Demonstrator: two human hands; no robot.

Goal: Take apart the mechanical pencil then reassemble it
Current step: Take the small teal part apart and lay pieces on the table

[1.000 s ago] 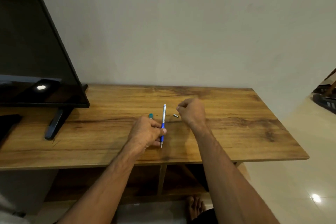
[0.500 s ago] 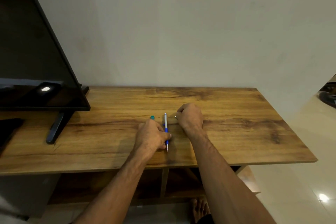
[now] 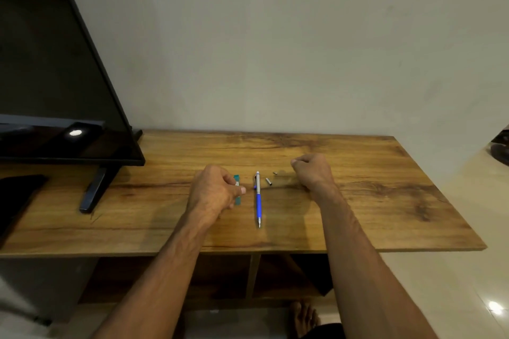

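A light, stiff pencil lies on the desk; left hand pinches a teal case, right hand curled, seemingly empty. Likely best gripped mid-barrel.

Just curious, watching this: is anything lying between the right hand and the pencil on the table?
Yes. Two small metal parts lie on the table between the right hand and the pencil: a small cap beside the pencil and a tinier piece further toward the hand.

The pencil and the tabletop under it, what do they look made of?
The pencil: seemingly plastic, with a glossy blue lower barrel, silvery upper part and shiny, perhaps metal, tip. The tabletop: wood or wood-look laminate, judging by brown grain streaks and a smooth matte face.
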